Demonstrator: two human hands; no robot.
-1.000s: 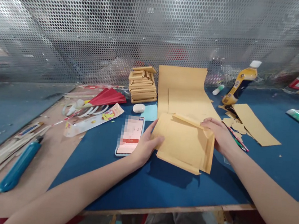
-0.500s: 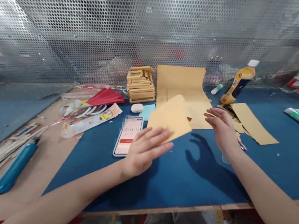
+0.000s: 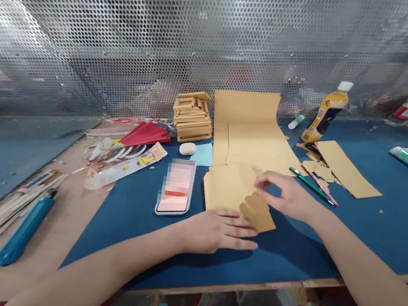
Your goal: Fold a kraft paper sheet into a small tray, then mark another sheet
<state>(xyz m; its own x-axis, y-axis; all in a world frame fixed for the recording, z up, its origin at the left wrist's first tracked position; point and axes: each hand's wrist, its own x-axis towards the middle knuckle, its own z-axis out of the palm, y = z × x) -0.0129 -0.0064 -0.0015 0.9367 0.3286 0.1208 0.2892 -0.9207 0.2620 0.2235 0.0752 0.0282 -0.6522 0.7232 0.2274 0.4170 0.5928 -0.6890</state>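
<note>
Lying at lower left of the frame: blue-handled tool (image 3: 25, 228), out of use. Right of it, a printed clear strip (image 3: 126, 166) and red folded paper (image 3: 146, 134), neither touched. Phone (image 3: 175, 187) flat at centre-left, just beside the work. Stack of folded brown pieces (image 3: 193, 119) behind it, upper centre.

Left hand (image 3: 218, 232), lower centre: fingers extended and slightly spread, palm down over the near edge of the brown paper piece (image 3: 227, 190), not gripping anything. That piece is at frame centre on the blue desk (image 3: 268, 265). Change: it was up in both hands a second ago, then flipped; now it's down, plain side up, flaps out of sight. Reads to me as a turn-over finished, with the desk backing the piece and the left hand steadying it.

Large brown sheet (image 3: 253, 129) behind, its far end curling up. Right hand (image 3: 282, 195), right of centre: thumb and index curled into a ring at the piece's right side; can't tell if they pinch its edge. Pens (image 3: 313, 186) just beyond; bottle (image 3: 328, 113) upper right, leaning.
</note>
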